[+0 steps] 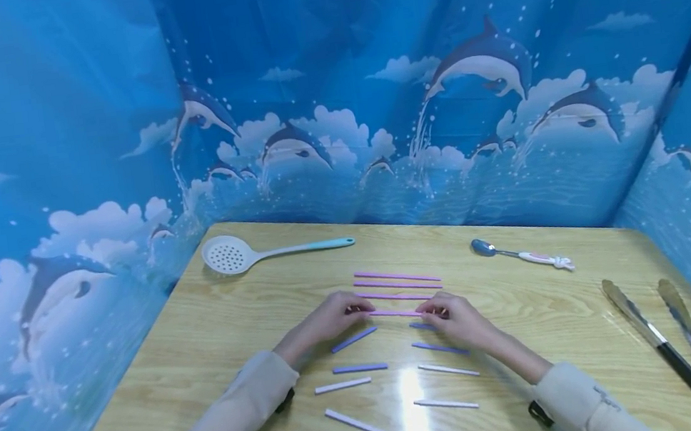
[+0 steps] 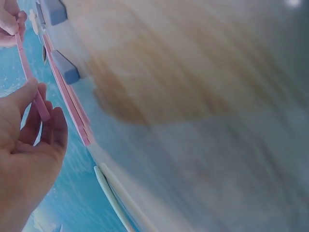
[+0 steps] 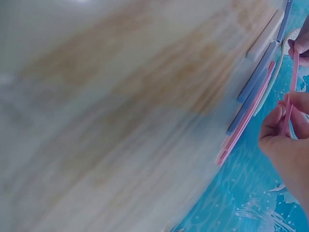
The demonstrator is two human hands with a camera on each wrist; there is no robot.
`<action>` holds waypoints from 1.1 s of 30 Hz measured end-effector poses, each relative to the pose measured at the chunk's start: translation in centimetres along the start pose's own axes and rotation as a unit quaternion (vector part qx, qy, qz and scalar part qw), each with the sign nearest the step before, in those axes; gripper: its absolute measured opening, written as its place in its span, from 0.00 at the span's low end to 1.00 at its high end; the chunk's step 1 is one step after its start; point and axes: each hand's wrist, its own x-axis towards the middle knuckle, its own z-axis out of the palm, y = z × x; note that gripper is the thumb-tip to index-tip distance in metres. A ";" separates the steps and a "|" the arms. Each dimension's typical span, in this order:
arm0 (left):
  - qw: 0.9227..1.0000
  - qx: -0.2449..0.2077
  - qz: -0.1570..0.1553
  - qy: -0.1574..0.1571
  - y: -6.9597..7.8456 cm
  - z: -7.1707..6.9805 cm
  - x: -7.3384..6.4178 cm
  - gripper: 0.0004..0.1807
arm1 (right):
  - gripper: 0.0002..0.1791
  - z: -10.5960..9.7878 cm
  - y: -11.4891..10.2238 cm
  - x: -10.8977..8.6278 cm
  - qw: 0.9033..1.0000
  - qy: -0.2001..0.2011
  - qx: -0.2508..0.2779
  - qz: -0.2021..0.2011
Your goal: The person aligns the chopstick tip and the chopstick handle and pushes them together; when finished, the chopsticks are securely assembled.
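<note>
My left hand (image 1: pixel 335 315) and right hand (image 1: pixel 455 318) hold one thin pink stick (image 1: pixel 395 313) between them, each pinching an end with thumb and fingers. In the left wrist view the pink stick (image 2: pixel 25 60) stands clear of the tabletop. The right wrist view shows the right fingers (image 3: pixel 274 123) around its near end. Just beyond the hands, three long pink sticks (image 1: pixel 398 284) lie in near-parallel rows. Short blue-purple sticks (image 1: pixel 360 368) lie on both sides just in front of the hands, one partly covered by the right hand. Nearer still are several pale sticks (image 1: pixel 343 385).
A white slotted skimmer (image 1: pixel 227 255) with a turquoise handle lies at the back left of the wooden table (image 1: pixel 223 374). At the back right is a spoon (image 1: pixel 522 256) with a white handle. Spread tongs (image 1: pixel 659 342) with black handles lie along the right. A dolphin-print curtain (image 1: pixel 330 88) surrounds the table.
</note>
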 end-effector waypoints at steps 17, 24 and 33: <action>1.000 0.006 0.021 0.019 0.3 0.1 -0.3 0.12 | 0.05 0.3 -0.2 0.1 0.999 0.025 0.018 -0.043; 0.999 0.004 0.047 0.027 0.3 0.0 -0.5 0.12 | 0.04 0.2 -0.6 -0.1 0.996 0.046 0.020 -0.079; 0.996 0.014 0.074 0.052 0.7 0.0 -0.3 0.11 | 0.04 0.1 -0.9 -0.2 0.991 0.072 0.020 -0.109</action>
